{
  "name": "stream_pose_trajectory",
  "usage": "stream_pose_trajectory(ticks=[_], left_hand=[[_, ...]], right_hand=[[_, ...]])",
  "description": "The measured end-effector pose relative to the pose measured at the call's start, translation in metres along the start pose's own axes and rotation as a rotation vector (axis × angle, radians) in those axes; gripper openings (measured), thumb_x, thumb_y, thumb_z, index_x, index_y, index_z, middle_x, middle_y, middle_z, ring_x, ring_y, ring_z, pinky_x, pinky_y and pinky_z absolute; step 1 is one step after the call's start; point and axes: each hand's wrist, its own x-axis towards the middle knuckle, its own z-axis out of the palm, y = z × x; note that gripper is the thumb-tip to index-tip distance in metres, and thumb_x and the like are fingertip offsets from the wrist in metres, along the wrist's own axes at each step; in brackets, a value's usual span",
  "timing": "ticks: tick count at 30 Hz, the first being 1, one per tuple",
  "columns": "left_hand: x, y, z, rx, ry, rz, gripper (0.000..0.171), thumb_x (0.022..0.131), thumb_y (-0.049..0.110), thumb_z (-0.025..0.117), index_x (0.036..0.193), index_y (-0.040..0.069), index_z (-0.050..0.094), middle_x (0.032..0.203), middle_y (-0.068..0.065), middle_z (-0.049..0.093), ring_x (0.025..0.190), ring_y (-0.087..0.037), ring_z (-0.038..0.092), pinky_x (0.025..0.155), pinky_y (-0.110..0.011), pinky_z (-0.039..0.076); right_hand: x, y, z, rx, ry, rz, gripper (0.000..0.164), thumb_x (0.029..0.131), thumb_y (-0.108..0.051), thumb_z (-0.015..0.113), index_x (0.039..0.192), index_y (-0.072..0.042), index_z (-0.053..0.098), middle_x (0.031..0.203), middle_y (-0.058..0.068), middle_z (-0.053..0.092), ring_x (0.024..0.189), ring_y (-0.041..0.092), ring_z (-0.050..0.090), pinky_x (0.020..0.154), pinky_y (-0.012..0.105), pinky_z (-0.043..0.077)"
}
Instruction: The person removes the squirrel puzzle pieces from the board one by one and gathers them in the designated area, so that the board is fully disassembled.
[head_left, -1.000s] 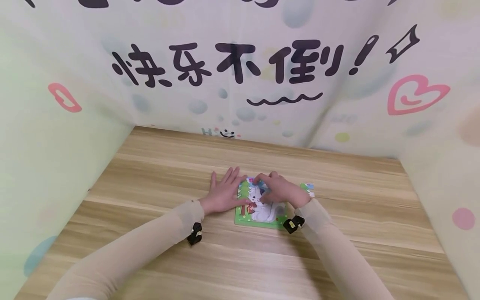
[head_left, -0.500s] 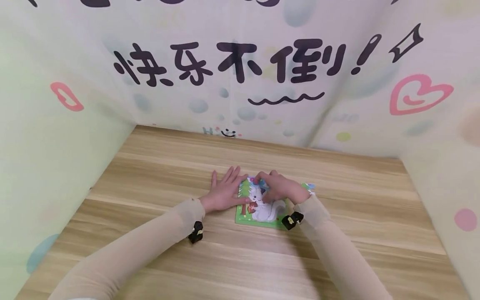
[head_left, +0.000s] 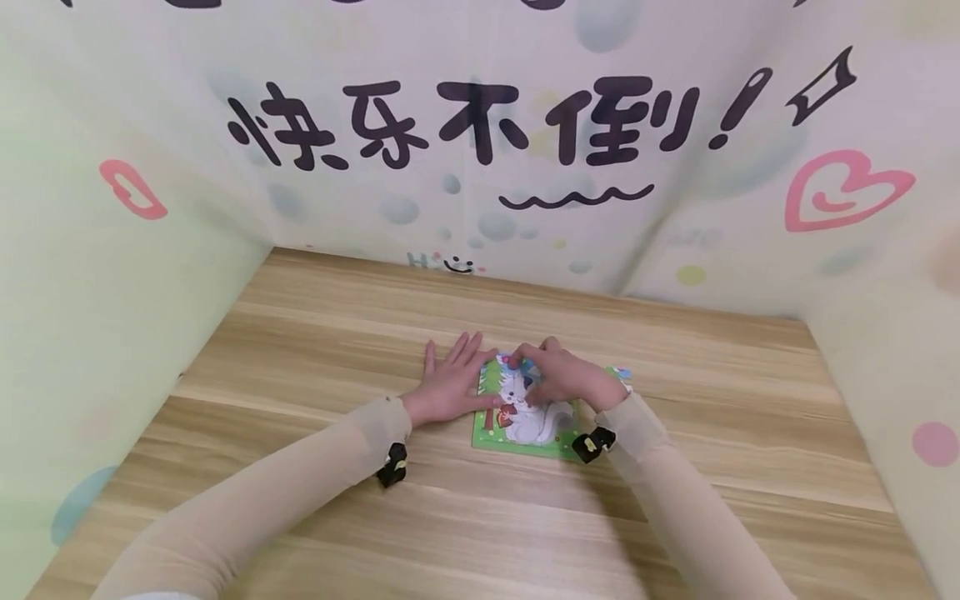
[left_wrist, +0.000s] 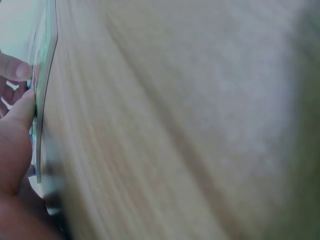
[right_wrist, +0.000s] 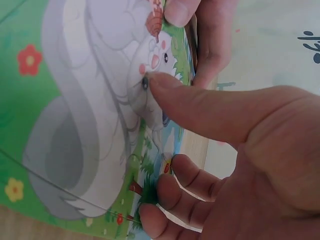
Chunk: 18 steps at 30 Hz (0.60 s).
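Observation:
A jigsaw puzzle [head_left: 528, 429] with a grey-white squirrel picture and a green border lies flat on the table. My left hand [head_left: 448, 392] is spread at its left side, thumb and forefinger touching the picture's edge and the other fingers on the wood. Over the upper right part, my right hand [head_left: 558, 375] holds a puzzle piece [right_wrist: 155, 132] by its edges. Its thumb [right_wrist: 172, 92] lies on the squirrel's face, and the bent fingers are at the far edge. Part of the picture is hidden under this hand.
Just right of my right wrist lies a loose puzzle piece [head_left: 619, 372], partly covered. The wood-grain table [head_left: 360, 317] meets a printed cloth wall [head_left: 465, 225] at the back, with more walls on both sides.
Both hands stay nearly in place on the puzzle. The right hand and wrist shift only slightly, covering more of the loose piece at the right than a second ago.

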Motion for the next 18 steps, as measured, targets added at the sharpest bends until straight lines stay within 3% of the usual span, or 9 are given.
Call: stream_pose_trajectory(ticks=[11, 14, 18], left_hand=[[-0.003, 0.003, -0.004, 0.008, 0.006, 0.007, 0.085, 0.097, 0.057, 0.065, 0.164, 0.014, 0.033, 0.174, -0.019, 0.006, 0.160, -0.039, 0.001, 0.116, -0.076, -0.013], [-0.003, 0.003, -0.003, -0.004, 0.008, 0.017, 0.085, 0.097, 0.057, 0.066, 0.163, 0.013, 0.033, 0.173, -0.020, 0.007, 0.160, -0.040, 0.002, 0.116, -0.077, -0.012], [-0.003, 0.004, -0.003, 0.014, -0.003, -0.001, 0.087, 0.096, 0.060, 0.065, 0.164, 0.015, 0.033, 0.174, -0.018, 0.006, 0.161, -0.038, 0.001, 0.117, -0.076, -0.012]], right_hand=[[-0.003, 0.005, 0.004, 0.009, 0.051, -0.044, 0.046, 0.091, -0.007, 0.080, 0.129, -0.019, 0.058, 0.127, 0.023, 0.044, 0.105, 0.031, 0.057, 0.089, 0.045, 0.055], [-0.008, 0.011, 0.007, 0.006, 0.089, -0.063, 0.046, 0.091, -0.008, 0.079, 0.131, -0.016, 0.057, 0.130, 0.024, 0.046, 0.111, 0.034, 0.058, 0.096, 0.052, 0.055], [-0.010, 0.017, 0.010, 0.011, 0.122, -0.097, 0.060, 0.092, -0.012, 0.079, 0.144, -0.005, 0.049, 0.138, 0.027, 0.046, 0.124, 0.040, 0.057, 0.107, 0.057, 0.050]])
